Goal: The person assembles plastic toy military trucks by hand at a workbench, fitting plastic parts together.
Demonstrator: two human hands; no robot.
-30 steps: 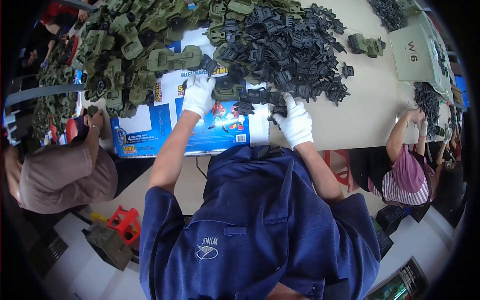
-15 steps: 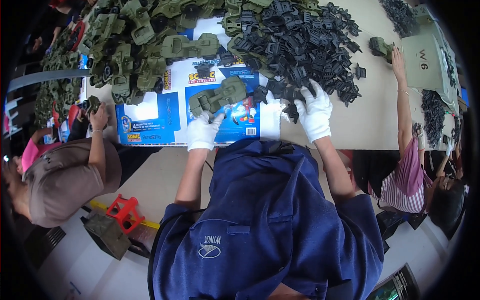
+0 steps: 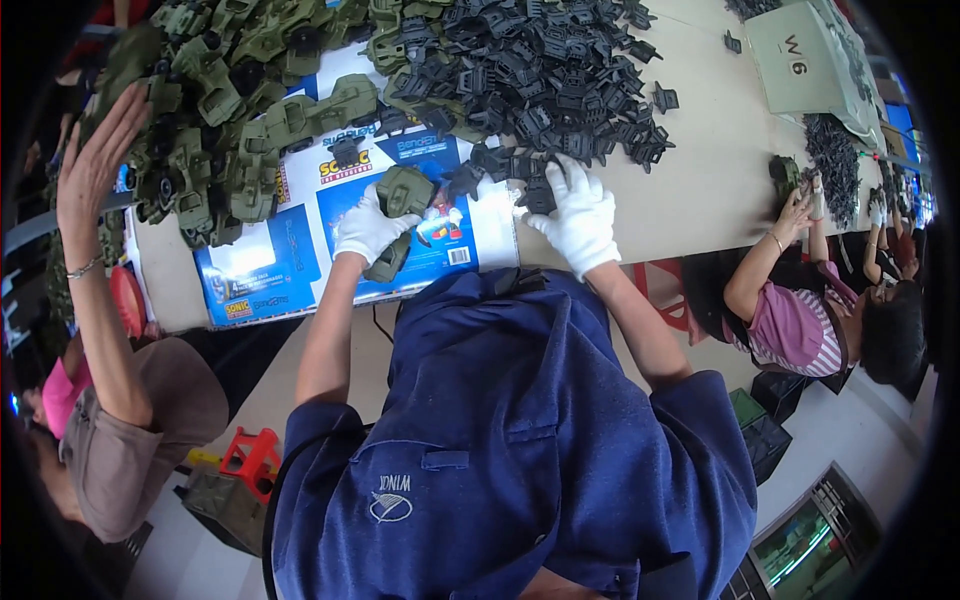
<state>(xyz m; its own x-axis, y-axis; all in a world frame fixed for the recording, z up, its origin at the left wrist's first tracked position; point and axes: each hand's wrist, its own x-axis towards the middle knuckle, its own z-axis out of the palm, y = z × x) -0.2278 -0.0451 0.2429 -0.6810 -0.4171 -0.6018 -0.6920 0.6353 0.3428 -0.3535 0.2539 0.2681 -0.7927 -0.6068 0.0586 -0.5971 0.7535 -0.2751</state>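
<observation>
Left white-gloved hand [image 3: 368, 228]: clenched round an olive-green plastic toy vehicle body [image 3: 402, 198], over the blue printed cardboard sheet [image 3: 300, 250]. Right white-gloved hand [image 3: 578, 215]: apparently pinching one black plastic clip part [image 3: 540, 196] (pile's [image 3: 545, 75] near edge); best seated squarely.

Olive-green toy vehicle body [image 3: 402, 205]: moulded plastic, held in a white-gloved left hand [image 3: 368, 228], tilted, above the blue printed cardboard sheet. Black plastic part [image 3: 540, 196]: small, angular, lying at the near edge of the black heap, under the gloved right hand [image 3: 578, 215].
</observation>
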